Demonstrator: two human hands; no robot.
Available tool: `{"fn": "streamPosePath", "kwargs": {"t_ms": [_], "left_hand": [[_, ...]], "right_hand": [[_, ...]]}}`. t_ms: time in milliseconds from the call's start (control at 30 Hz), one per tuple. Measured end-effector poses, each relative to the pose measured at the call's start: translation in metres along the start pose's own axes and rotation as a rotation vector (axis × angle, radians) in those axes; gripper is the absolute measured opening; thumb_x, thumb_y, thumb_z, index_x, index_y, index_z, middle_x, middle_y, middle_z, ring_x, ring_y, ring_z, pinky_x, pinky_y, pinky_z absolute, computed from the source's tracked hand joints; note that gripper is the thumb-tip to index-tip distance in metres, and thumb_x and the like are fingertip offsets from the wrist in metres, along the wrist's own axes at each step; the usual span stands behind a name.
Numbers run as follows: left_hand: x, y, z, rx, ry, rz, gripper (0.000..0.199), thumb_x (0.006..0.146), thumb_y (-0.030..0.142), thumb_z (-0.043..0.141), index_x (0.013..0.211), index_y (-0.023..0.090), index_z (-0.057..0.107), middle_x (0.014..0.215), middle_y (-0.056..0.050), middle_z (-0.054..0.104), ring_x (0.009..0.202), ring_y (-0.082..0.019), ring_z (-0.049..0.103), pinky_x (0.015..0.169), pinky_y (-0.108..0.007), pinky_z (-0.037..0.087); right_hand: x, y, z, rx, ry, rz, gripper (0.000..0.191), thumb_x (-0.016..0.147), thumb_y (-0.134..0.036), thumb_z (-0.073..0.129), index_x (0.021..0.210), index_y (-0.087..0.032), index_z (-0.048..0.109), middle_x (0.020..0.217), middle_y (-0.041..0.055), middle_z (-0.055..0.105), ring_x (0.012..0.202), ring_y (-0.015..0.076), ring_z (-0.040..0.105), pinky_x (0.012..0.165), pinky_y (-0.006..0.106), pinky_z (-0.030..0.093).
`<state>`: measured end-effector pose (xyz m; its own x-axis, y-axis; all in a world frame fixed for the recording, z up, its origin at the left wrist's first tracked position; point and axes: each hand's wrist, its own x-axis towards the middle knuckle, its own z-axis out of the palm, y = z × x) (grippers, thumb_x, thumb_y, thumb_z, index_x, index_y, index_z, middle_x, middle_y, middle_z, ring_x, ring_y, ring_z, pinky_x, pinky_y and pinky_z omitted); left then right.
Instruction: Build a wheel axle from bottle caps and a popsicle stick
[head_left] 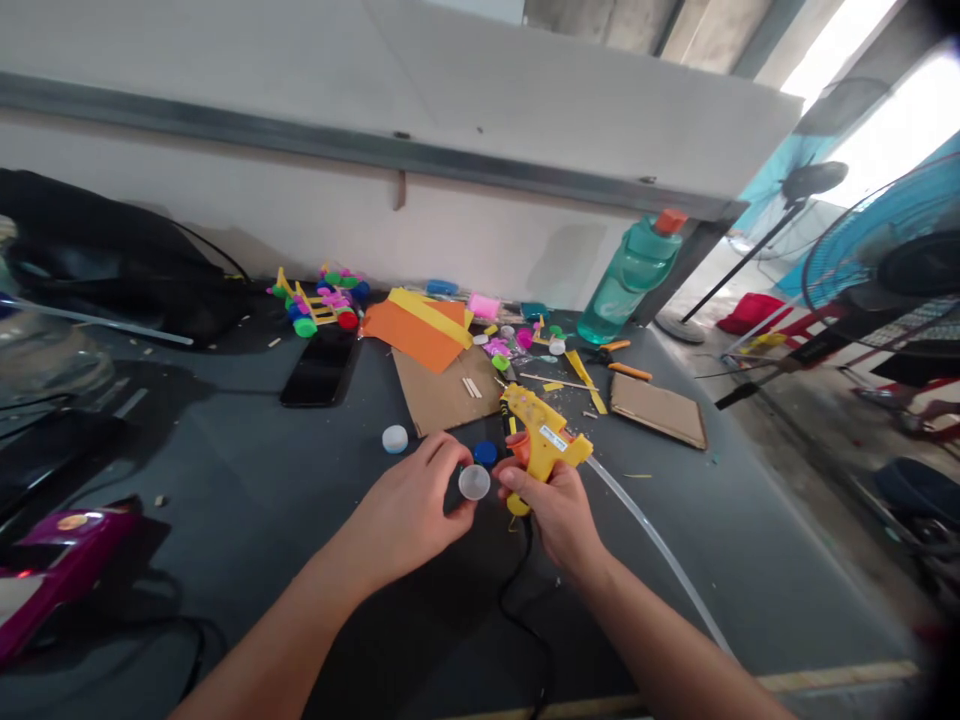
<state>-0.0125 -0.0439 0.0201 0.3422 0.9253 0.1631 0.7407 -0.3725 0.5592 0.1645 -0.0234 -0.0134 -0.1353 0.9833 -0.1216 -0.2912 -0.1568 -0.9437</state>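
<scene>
Between the thumb and fingers of my left hand [416, 505] is a small clear round cap [474, 483], its circular face turned toward me. My right hand [555, 505] grips the handle of a yellow glue gun [544, 435], whose nozzle points up and left. A clear glue stick [660, 550] trails from the back of the gun, and a black cord [517, 590] hangs below it. Just beyond my hands lies a blue cap [485, 454]. A white and light-blue cap [395, 439] rests left of it, near a piece of brown cardboard [427, 395].
A black phone [321, 370] and colourful small models [319, 305] are at the back left. Orange paper [420, 335] lies on the cardboard. A green bottle [630, 280], pliers [628, 370] and another cardboard piece [658, 410] stand or lie right. A magenta device [64, 570] is far left.
</scene>
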Motion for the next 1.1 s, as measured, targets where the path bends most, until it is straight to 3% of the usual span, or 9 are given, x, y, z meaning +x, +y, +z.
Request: {"fn": "streamPosePath", "kwargs": {"t_ms": [167,367,500,667,867,1100], "left_hand": [[-0.001,0.003,0.0,-0.088,0.018,0.001,0.022,0.078,0.016,0.055,0.098,0.021,0.049,0.102,-0.003,0.055,0.083,-0.018,0.055,0.069,-0.031,0.045],[0.004,-0.005,0.003,-0.616,0.061,-0.143,0.023,0.077,0.019,0.06,0.099,0.021,0.053,0.098,-0.003,0.06,0.082,-0.016,0.06,0.07,-0.029,0.051],[0.012,-0.024,0.004,-0.974,0.236,-0.283,0.024,0.073,0.021,0.067,0.091,0.018,0.051,0.089,-0.002,0.064,0.078,-0.016,0.063,0.072,-0.032,0.054],[0.016,-0.041,0.003,-1.181,0.335,-0.311,0.025,0.073,0.022,0.072,0.09,0.016,0.055,0.084,-0.003,0.068,0.079,-0.016,0.065,0.072,-0.031,0.055],[0.015,-0.04,0.002,-1.336,0.288,-0.338,0.023,0.072,0.024,0.074,0.091,0.016,0.064,0.082,-0.002,0.068,0.071,-0.013,0.066,0.07,-0.027,0.056],[0.012,-0.04,0.003,-1.362,0.21,-0.312,0.02,0.076,0.028,0.07,0.09,0.014,0.068,0.072,-0.002,0.067,0.062,-0.011,0.061,0.064,-0.026,0.054]], "right_hand": [[0.0,0.005,0.002,-0.013,0.014,0.043,0.043,0.062,-0.026,0.079,0.097,-0.018,0.056,0.065,-0.0038,0.064,0.051,0.0096,0.055,0.05,0.023,0.046],[-0.001,-0.001,0.0,-0.038,0.007,0.03,0.038,0.068,-0.034,0.076,0.098,-0.018,0.058,0.067,-0.0029,0.063,0.05,0.0091,0.054,0.049,0.022,0.045],[0.0,-0.016,-0.012,-0.092,-0.14,0.024,0.035,0.077,-0.045,0.067,0.096,-0.017,0.061,0.069,-0.0004,0.063,0.046,0.0072,0.051,0.043,0.02,0.039],[-0.004,-0.024,-0.018,-0.142,-0.339,0.044,0.041,0.08,-0.054,0.06,0.093,-0.015,0.062,0.071,0.0016,0.062,0.042,0.0057,0.048,0.041,0.02,0.035],[-0.006,-0.024,-0.015,-0.181,-0.348,0.051,0.044,0.079,-0.059,0.058,0.085,-0.015,0.06,0.076,0.0027,0.061,0.041,0.0049,0.045,0.041,0.021,0.035],[-0.006,-0.022,-0.017,-0.239,-0.354,0.065,0.047,0.082,-0.062,0.051,0.081,-0.015,0.059,0.047,-0.0042,0.049,0.038,0.0082,0.042,0.041,0.021,0.033]]}}
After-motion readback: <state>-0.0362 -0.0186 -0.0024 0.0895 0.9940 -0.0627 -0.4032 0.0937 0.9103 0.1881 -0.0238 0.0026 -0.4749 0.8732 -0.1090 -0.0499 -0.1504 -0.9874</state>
